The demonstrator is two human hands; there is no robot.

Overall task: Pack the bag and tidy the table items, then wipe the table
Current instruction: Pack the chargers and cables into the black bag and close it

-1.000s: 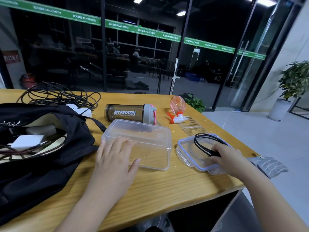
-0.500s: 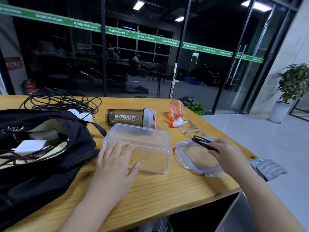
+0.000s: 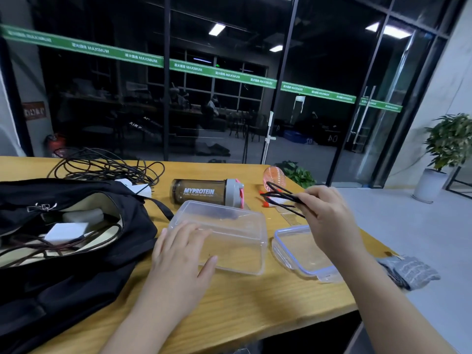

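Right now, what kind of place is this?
Probably a gym lobby or fitness-centre entrance: glass wall with green MAXIMUM banner, wooden table holding a MYPROTEIN shaker, potted plant.

Table glossy wood; container clear smooth plastic; bag matt black cloth.

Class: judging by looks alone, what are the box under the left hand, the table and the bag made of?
Box: clear glossy plastic; the table shows through.
Table: wood or wood-look laminate; yellow grain lines.
Bag: matte black fabric, probably nylon; soft folds.
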